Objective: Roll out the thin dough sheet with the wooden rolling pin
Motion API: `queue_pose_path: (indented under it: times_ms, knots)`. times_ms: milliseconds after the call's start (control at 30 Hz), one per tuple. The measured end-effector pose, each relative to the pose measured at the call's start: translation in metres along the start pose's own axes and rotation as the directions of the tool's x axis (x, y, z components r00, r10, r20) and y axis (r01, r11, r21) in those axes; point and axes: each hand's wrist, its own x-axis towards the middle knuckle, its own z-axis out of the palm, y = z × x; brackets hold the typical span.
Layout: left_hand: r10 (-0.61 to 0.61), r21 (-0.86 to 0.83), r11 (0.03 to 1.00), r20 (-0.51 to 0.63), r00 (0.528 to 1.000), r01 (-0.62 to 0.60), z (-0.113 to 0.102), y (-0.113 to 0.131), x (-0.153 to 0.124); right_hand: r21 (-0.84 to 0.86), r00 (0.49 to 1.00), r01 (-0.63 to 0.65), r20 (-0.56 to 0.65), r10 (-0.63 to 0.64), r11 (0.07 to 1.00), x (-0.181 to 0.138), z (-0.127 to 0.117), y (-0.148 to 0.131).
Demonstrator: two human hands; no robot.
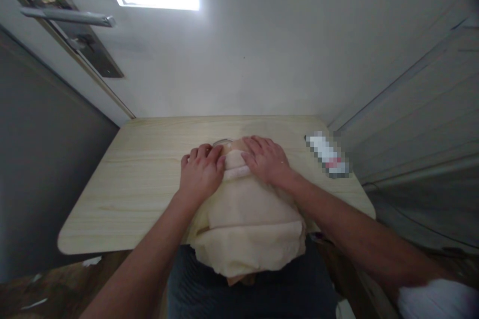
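A cream-coloured cloth piece point(254, 204), perhaps a garment or a bag, lies in folds on the near middle of the table. Its lower end hangs over the front edge towards my lap. My left hand point(202, 167) grips the far end of the cloth from the left, fingers bent and thumb on top. On the right side of that same end, my right hand point(266, 158) is closed over the fabric, thumb pointing inwards. Between the hands show a paler band and a tan patch. Just beyond them curves a thin pale loop point(223, 140), its kind unclear. My fingertips are partly hidden.
The pale wood-grain table point(123, 184) has rounded corners and stands against a white door point(254, 60) with a metal handle point(71, 16). A blurred-out white and red object point(327, 154) lies at the table's right. A dark cable point(407, 214) runs along the right wall.
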Motion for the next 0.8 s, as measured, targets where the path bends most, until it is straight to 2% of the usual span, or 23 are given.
queue_pose_path:
  times_ms: [200,367,467,633,800]
  knots:
    - [-0.038,-0.012,0.999,0.029,0.999,0.038,0.001,-0.004,0.01,0.011,1.0,-0.004,0.021,0.004,1.0,0.015,0.002,0.003]
    - [-0.054,-0.031,0.998,0.023,0.998,0.055,0.0,-0.005,0.013,0.014,0.999,-0.022,-0.024,0.022,1.0,0.019,0.003,0.001]
    - [-0.038,-0.041,0.998,-0.005,0.999,0.038,-0.001,-0.001,0.003,-0.003,0.998,-0.036,-0.054,0.036,0.999,0.007,0.001,-0.002]
    - [-0.005,-0.034,0.999,-0.118,0.993,0.001,-0.003,0.011,-0.022,-0.055,0.991,-0.097,-0.097,0.092,0.994,-0.022,-0.003,-0.014]
    - [-0.094,-0.033,0.995,-0.167,0.982,0.09,-0.005,0.028,-0.039,-0.047,0.983,-0.143,-0.12,0.137,0.989,-0.038,-0.006,-0.029]
